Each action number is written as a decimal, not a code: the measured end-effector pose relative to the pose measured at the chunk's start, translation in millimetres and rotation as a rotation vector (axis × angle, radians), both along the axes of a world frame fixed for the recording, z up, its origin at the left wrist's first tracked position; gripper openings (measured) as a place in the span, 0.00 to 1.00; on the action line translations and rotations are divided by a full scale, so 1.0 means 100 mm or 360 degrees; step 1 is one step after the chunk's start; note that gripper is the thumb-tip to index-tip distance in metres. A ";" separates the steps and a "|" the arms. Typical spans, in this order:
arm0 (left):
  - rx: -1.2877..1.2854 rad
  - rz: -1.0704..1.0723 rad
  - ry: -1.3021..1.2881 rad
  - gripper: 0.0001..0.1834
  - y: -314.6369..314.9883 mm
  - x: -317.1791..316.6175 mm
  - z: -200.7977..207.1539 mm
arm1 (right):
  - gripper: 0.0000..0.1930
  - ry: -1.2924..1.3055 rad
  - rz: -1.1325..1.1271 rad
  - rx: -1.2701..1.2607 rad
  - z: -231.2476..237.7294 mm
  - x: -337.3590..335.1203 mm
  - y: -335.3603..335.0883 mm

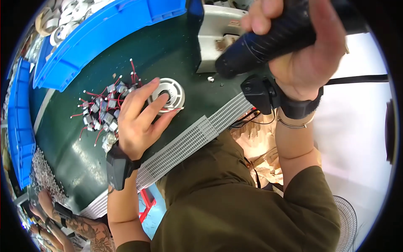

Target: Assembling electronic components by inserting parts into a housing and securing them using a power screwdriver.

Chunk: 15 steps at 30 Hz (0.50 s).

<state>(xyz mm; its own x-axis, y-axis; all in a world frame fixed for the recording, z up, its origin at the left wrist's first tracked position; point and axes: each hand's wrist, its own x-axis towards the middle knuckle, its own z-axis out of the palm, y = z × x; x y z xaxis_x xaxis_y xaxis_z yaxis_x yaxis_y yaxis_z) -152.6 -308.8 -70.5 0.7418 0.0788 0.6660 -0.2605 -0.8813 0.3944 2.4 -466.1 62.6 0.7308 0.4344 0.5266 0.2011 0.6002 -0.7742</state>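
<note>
My left hand [140,117] holds a round white plastic housing [179,91] down on the dark green tabletop. Its fingers reach over the rim and toward the hub, with the thumb at the near edge by a short thin wire. Raised at the upper right, my right hand [308,63] is wrapped round a thick black cylindrical tool that looks like an electric screwdriver [273,40]. The tool's rounded end points down and left, apart from the housing; no bit shows. Just left of my left hand lies a pile of small silvery motors [100,110] with red wires.
Blue bins [96,42] line the far and left sides, one with white ring parts [69,21]. A pale metal fixture [218,31] stands at the back. A perforated grey strip [197,132] edges the table. Another person's tattooed arm [90,229] is beside small pale pieces [44,172].
</note>
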 end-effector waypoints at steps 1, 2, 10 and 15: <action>-0.0028 -0.0011 -0.0015 0.20 -0.01 0.01 0.01 | 0.21 -0.0153 0.0178 0.0092 0.01 0.06 0.06; -0.0026 -0.0004 -0.0010 0.20 -0.02 0.00 0.01 | 0.21 -0.0436 0.0228 -0.0002 -0.06 0.16 0.14; -0.0048 0.0023 -0.0049 0.19 -0.04 0.00 -0.01 | 0.18 -0.0299 0.0275 -0.0246 0.02 -0.17 0.45; -0.0049 0.0027 -0.0062 0.18 -0.04 0.00 0.00 | 0.16 -0.0105 0.0423 -0.0026 0.00 -0.15 0.46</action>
<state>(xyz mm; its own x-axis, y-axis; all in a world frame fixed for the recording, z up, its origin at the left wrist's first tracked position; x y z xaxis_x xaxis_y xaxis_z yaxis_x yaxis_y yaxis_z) -152.6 -312.7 -70.7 0.7137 0.1122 0.6914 -0.2612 -0.8733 0.4113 -13.0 -419.8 63.1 0.5541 0.6152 0.5608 0.0883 0.6264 -0.7745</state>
